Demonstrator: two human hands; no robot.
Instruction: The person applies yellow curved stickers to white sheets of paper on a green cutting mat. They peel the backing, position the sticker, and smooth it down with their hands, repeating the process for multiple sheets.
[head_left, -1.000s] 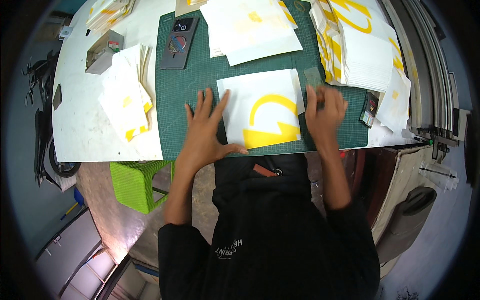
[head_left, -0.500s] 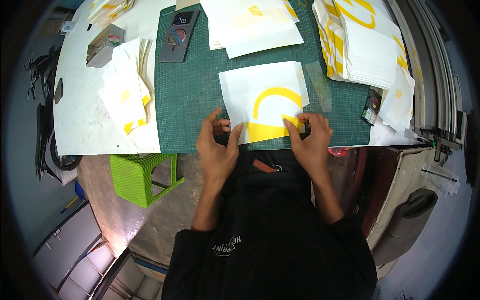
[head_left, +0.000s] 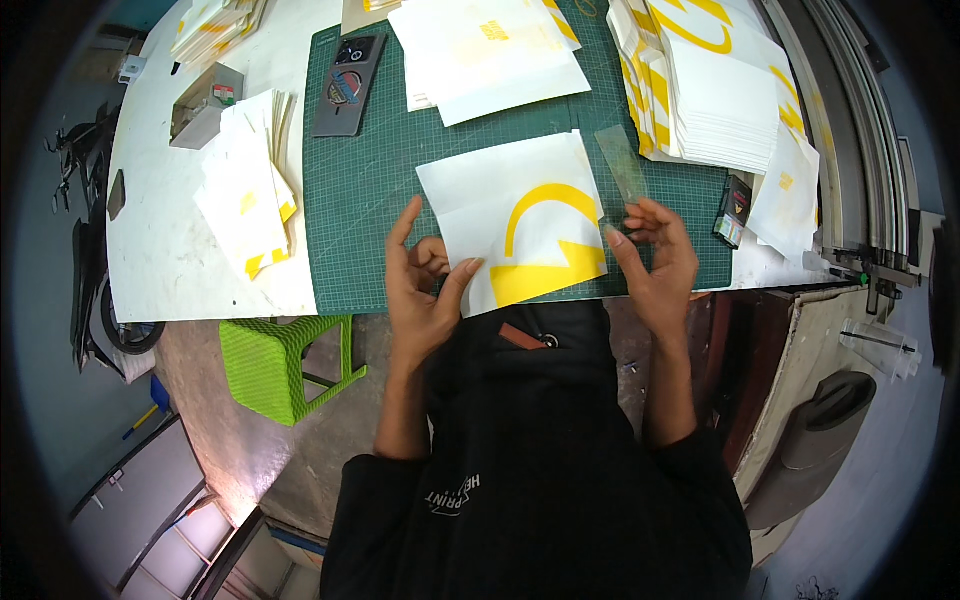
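Observation:
A folded white paper [head_left: 510, 220] with yellow printing, a curved band and a solid block, lies tilted on the green cutting mat [head_left: 370, 210], its lower edge reaching the mat's near edge. My left hand [head_left: 425, 285] grips its left edge, thumb on top and the other fingers curled at the side, the index finger raised. Beside the right edge is my right hand [head_left: 658, 262], thumb and fingers apart, the thumb tip close to the paper. I cannot tell whether it touches. A clear plastic strip [head_left: 622, 160] lies on the mat just beyond that hand.
White-and-yellow papers [head_left: 490, 60] lie at the mat's far side, with a thick stack [head_left: 720, 110] at right and more papers [head_left: 245, 190] at left. A phone [head_left: 348, 85], a small grey box [head_left: 205, 105] and a black packet [head_left: 733, 210] lie around. A green stool [head_left: 270, 370] stands below left.
My right hand has let go of the paper's right side and moved outward, opening. The paper has turned slightly and slid nearer and left, with my left hand still on it.

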